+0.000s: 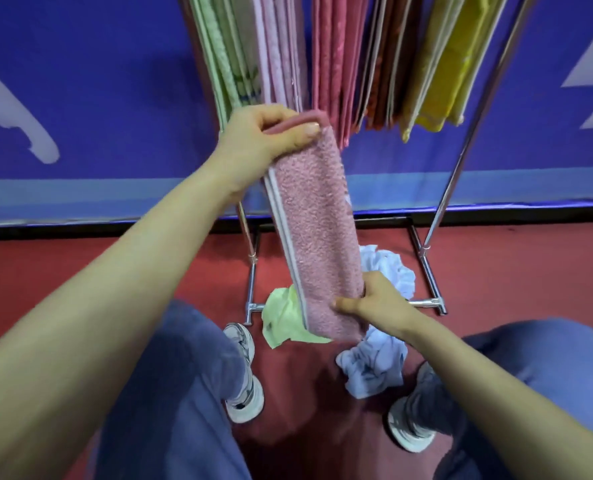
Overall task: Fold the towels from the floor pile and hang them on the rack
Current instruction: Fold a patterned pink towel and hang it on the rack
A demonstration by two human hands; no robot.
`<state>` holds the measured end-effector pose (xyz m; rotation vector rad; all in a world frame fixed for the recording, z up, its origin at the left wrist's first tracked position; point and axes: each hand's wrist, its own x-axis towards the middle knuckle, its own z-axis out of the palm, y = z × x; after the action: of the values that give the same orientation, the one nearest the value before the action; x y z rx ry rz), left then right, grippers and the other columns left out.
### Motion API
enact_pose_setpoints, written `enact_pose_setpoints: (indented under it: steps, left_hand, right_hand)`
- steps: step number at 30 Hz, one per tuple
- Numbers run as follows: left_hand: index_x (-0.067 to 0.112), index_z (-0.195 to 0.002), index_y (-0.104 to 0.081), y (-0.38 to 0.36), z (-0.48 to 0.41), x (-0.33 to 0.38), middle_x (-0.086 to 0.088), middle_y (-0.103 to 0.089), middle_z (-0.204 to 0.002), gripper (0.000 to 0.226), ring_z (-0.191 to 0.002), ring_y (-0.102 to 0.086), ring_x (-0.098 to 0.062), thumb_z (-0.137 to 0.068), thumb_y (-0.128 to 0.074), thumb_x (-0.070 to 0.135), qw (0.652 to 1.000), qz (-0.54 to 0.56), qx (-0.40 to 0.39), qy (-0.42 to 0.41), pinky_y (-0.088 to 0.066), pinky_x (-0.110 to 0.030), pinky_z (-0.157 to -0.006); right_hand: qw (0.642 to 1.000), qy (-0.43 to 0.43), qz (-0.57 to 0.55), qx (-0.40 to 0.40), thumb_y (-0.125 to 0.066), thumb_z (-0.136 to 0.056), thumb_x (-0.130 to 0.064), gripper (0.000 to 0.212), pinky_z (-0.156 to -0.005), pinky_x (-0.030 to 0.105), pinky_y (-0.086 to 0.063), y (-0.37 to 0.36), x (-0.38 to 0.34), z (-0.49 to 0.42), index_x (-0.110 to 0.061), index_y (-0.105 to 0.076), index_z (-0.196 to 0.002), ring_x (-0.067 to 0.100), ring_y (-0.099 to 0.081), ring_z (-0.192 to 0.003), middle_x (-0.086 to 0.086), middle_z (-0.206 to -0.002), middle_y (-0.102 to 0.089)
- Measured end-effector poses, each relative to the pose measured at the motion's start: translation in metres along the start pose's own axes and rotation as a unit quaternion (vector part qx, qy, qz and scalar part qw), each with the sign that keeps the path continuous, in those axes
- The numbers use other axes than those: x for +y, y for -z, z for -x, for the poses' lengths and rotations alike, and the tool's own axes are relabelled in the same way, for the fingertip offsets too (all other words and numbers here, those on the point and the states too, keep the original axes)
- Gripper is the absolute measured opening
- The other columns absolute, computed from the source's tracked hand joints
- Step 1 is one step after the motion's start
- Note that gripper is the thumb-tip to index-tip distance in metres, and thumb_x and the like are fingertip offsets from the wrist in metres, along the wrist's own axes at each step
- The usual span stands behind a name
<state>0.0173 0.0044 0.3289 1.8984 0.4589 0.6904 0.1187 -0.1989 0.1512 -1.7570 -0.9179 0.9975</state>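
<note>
1. While the person stands on the red floor (pixel 513 271), knees and shoes at the bottom of the frame, the pile lies between the feet: crumpled pale blue towels (pixel 374 365) and a light green towel (pixel 283 320) beside the rack's foot bar.
2. At lower centre, the right hand (pixel 378 303) pinches the bottom end of the folded pink towel (pixel 317 220), thumb across its front and fingers behind.
3. From that grip the towel's long axis runs steeply up and slightly left to the left hand (pixel 271 136) at upper centre, whose thumb and curled fingers pinch the folded top edge.
4. Beyond, the rack (pixel 440 209) carries hung towels (pixel 329 64) across the top of the frame. The left hand is nearer them, just below the pink ones, so the top end would likely lead upward. The hanging bar itself is out of view.
</note>
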Motion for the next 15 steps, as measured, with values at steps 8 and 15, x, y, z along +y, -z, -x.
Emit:
enact_pose_setpoints:
  steps: [8,15]
  left_hand:
    - [0.008,-0.075,-0.069,0.037,0.001,-0.080,-0.009,-0.065,-0.079,0.031,-0.065,-0.058,-0.013,-0.087,-0.077,0.035,0.954,0.029,0.205,0.219,-0.046,-0.022,-0.059]
    - [0.002,-0.088,-0.065,0.006,0.082,-0.181,-0.017,-0.065,-0.086,0.050,-0.066,-0.059,-0.024,-0.086,-0.073,0.051,0.881,-0.016,0.218,0.420,-0.045,-0.027,-0.046]
  right_hand:
    - [0.998,-0.037,-0.042,0.035,-0.070,-0.084,0.000,0.008,-0.060,0.023,-0.045,0.032,-0.010,0.038,-0.006,-0.066,-0.079,0.010,-0.055,-0.063,0.000,-0.069,-0.061]
    - [0.979,0.117,-0.049,0.160,-0.076,-0.077,-0.006,0.014,-0.067,0.021,-0.048,0.074,-0.074,0.049,-0.015,-0.070,-0.086,0.005,-0.060,-0.071,-0.008,-0.078,-0.067]
